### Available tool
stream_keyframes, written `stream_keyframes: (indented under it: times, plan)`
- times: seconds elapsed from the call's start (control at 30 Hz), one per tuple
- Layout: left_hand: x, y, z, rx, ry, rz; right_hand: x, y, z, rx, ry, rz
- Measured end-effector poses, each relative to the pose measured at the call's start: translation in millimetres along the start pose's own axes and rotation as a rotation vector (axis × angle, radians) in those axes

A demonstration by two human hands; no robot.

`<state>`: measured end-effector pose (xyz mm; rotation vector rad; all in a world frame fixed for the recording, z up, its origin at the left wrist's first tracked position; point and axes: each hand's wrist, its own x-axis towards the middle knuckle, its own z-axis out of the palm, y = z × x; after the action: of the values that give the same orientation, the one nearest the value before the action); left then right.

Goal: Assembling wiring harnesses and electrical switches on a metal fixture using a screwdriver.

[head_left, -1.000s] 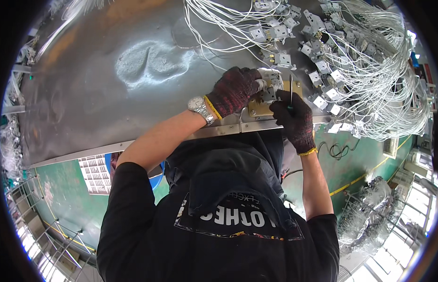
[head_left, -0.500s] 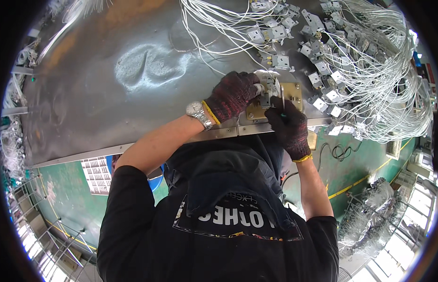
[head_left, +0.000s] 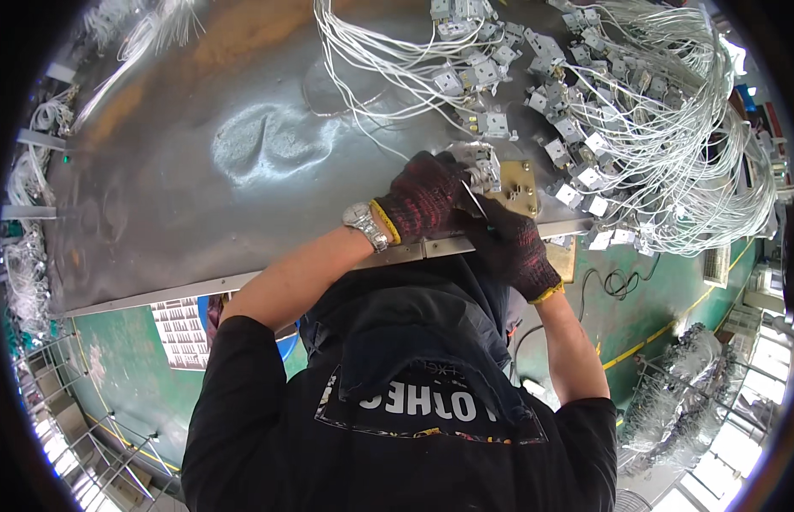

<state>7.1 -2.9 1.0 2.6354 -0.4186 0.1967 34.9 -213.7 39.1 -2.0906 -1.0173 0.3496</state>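
The left hand (head_left: pixel 423 198), in a dark knit glove, is gripping a small grey metal switch part (head_left: pixel 482 166) on the steel worktop (head_left: pixel 201 154). The gloved right hand (head_left: pixel 508 243) is closed around a thin metal tool (head_left: pixel 475 200) against the flat brass plate (head_left: pixel 518 186).

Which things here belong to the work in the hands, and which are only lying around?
In use:
left hand on a small metal part
right hand with a thin tool
brass plate

Lying about:
pile of wired parts
steel table
printed sheet
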Motion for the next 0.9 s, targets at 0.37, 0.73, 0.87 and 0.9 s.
stream_keyframes:
  times: [0.37, 0.73, 0.87, 0.9]
  plan:
    - [12, -5, 9, 0.064, 0.079, -0.087, -24, -1, -55, 0.373, -0.140, 0.404]
    - [10, 23, 19, 0.008, 0.049, -0.113, -56, 16, -52, 0.151, 0.069, 0.362]
    - [11, 26, 13, 0.077, -0.003, -0.090, -55, 13, -53, 0.129, 0.116, 0.293]
    - [13, 27, 13, 0.073, -0.051, -0.118, -51, 4, -55, 0.149, 0.125, 0.265]
